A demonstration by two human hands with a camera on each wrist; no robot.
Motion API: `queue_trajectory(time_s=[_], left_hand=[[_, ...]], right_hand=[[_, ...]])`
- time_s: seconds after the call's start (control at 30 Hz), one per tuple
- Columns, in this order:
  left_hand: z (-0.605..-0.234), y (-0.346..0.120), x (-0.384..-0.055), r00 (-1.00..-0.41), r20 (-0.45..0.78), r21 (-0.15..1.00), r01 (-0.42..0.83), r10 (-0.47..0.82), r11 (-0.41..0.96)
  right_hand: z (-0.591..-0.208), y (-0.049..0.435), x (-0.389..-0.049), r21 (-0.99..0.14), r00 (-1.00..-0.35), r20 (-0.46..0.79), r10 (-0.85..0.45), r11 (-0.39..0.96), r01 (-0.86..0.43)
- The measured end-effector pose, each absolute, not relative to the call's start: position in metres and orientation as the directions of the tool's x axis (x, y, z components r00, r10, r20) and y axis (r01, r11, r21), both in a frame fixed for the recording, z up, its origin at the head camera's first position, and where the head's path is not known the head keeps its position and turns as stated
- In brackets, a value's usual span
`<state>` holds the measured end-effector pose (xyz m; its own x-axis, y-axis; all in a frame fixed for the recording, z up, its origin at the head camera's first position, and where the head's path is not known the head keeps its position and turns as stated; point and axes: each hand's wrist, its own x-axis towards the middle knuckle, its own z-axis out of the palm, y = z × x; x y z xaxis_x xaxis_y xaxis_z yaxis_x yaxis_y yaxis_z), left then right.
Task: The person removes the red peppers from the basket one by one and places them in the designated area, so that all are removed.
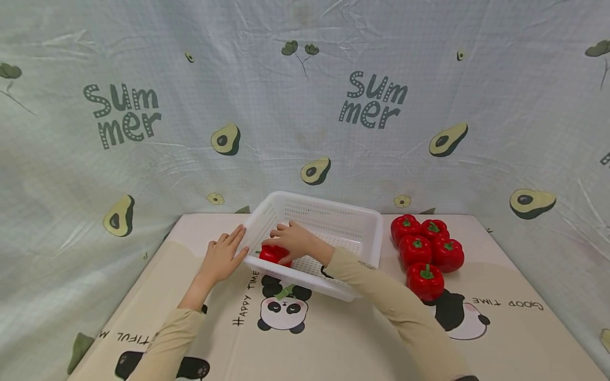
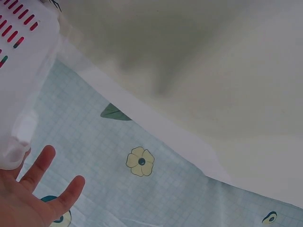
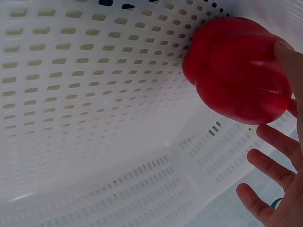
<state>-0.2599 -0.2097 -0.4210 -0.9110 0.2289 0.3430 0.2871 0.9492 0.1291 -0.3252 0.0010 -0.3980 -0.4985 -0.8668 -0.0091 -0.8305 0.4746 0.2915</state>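
A red bell pepper (image 1: 275,254) lies on its side in the near left part of a white perforated plastic basket (image 1: 329,288). My right hand (image 1: 296,242) reaches into the basket and holds this pepper. In the right wrist view, the thumb lies on the pepper (image 3: 236,71) and the other fingers are spread apart beside it. My left hand (image 1: 223,257) touches the basket's left end with its fingers stretched out. The left wrist view shows that hand (image 2: 33,194) at a corner of the basket (image 2: 28,85), partly cut off by the frame.
Several red bell peppers (image 1: 431,248) stand grouped on the table to the right of the basket. The table cover (image 1: 343,344) is beige with panda prints. Behind the table hangs a pale curtain (image 1: 267,106) with avocado prints.
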Motion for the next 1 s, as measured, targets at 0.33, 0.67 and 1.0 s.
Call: queue_trajectory(time_s=[0.33, 0.67, 1.0], left_hand=[[-0.423, -0.21, -0.261, -0.906, 0.355, 0.114, 0.288, 0.231, 0.951], [-0.43, -0.215, -0.263, -0.85, 0.462, 0.129, 0.346, 0.253, 0.929], [-0.421, -0.209, -0.259, -0.905, 0.357, 0.118, 0.288, 0.23, 0.95]], right_hand=[[-0.4, 0.0, -0.324, 0.308, -0.492, -0.008, -0.871, 0.466, -0.83], [-0.405, 0.006, -0.33, 0.29, -0.477, 0.013, -0.879, 0.459, -0.84], [-0.409, 0.009, -0.328, 0.361, -0.522, -0.019, -0.853, 0.481, -0.799]])
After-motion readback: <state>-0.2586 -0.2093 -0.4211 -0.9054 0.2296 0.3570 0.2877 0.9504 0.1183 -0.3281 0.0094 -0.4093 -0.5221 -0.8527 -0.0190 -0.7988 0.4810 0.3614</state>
